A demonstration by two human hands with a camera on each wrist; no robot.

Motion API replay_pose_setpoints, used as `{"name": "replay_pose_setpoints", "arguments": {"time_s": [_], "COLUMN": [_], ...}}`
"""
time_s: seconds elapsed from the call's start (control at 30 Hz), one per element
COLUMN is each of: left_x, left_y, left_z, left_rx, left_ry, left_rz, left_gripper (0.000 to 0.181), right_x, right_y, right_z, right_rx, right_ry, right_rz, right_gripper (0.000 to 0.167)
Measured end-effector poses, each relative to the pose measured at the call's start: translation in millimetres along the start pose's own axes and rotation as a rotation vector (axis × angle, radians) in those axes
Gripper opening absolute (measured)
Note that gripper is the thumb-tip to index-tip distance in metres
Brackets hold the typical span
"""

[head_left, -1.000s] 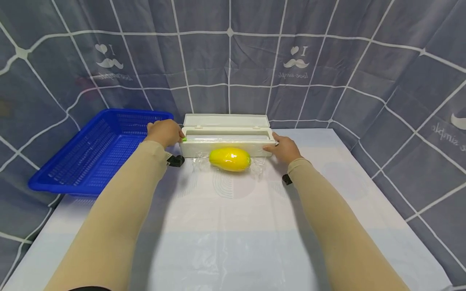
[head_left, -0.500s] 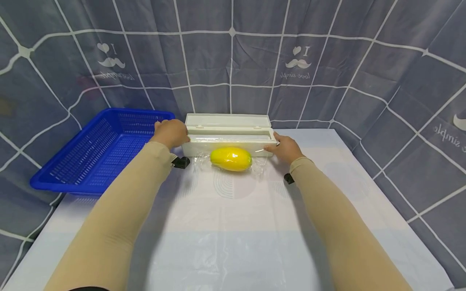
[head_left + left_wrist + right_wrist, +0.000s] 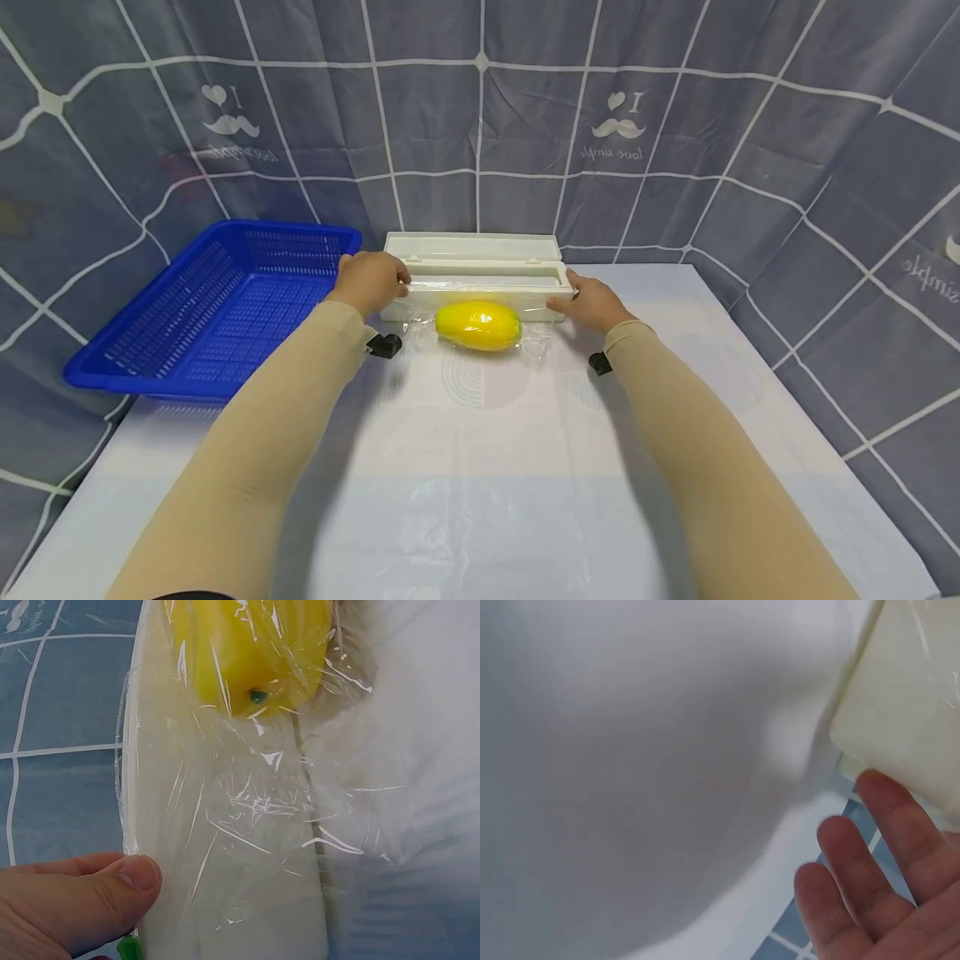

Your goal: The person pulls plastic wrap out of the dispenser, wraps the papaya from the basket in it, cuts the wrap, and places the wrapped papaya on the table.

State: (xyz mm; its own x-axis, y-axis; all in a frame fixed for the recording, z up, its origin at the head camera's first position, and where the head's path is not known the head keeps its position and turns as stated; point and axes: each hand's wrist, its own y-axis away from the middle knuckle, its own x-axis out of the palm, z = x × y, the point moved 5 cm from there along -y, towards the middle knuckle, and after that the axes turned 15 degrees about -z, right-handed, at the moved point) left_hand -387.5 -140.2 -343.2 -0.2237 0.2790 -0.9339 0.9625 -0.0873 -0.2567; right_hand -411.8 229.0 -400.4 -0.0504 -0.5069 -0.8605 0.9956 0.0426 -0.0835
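A white box (image 3: 540,309) stands at the back with its lid raised. Against its front lies a yellow fruit (image 3: 477,325) covered in clear film (image 3: 255,802). My left hand (image 3: 370,282) is at the box's front top edge near the left end; in the left wrist view its thumb and finger (image 3: 82,900) pinch at that edge, over a small green slider (image 3: 130,947) partly hidden beneath. My right hand (image 3: 592,304) grips the box's right end; in the right wrist view a fingertip of this hand (image 3: 885,877) touches the box corner (image 3: 900,712) and other fingers hang free.
A blue basket (image 3: 150,387) stands at the left, close to my left forearm. Behind the table (image 3: 480,517) hangs a grey curtain (image 3: 420,117) with white lines, which also runs along the right side.
My left hand has slid to the right along the box's front top edge, from its left end. My right hand stays at the right end, and the fruit keeps its place.
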Motion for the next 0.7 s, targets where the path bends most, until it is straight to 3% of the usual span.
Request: {"name": "replay_pose_setpoints", "arguments": {"time_s": [0.3,0.47,0.7], "left_x": [-1.0,-2.0,-2.8], "left_y": [1.5,2.2,2.6], "left_z": [-0.7,-0.8,-0.1], "left_rx": [0.008,0.016,0.015], "left_ry": [0.022,0.023,0.028], "left_rz": [-0.033,-0.052,-0.064], "left_gripper": [0.017,0.012,0.008], "right_x": [-6.2,-13.0,-19.4], "right_y": [0.5,4.3,7.9], "right_z": [-4.1,-2.4,-2.7], "right_rx": [-0.063,-0.039,0.008], "right_ry": [0.004,-0.022,-0.024], "right_rz": [0.117,0.155,0.179], "right_gripper": [0.107,0.114,0.104]}}
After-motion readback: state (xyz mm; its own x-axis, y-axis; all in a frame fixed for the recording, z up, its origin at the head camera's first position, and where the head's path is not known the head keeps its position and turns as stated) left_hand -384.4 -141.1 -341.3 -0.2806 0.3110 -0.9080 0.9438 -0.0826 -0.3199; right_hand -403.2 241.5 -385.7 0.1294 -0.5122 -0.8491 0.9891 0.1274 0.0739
